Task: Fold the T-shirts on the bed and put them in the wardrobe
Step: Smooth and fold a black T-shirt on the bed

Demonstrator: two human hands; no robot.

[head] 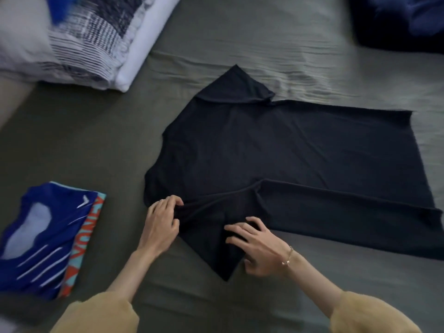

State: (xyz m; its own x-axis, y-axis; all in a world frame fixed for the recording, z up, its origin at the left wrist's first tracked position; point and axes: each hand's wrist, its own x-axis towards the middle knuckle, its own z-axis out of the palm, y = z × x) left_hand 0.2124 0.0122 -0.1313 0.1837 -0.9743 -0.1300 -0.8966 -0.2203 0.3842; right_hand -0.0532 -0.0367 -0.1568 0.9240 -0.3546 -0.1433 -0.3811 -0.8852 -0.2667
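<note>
A folded blue T-shirt (40,239) is lying at the far left of the bed (115,145), stacked on an orange-and-teal one (83,246) whose edge is showing beside it. Above them, a pile of striped and white bedding (96,42) is resting near the bed's upper left corner. Toward the middle, the person's left hand (163,222) is pinching the bunched fabric at the shoulder of a black T-shirt (288,159), fingers curled around the cloth. Just to its right, the right hand (257,246), a bracelet (288,255) on its wrist, is pressing down with fingers spread on the near sleeve. The black shirt is lying flat across the bed's centre, its near long edge folded inward. A dark blue garment (403,18), blurred, is sitting at the upper right.
</note>
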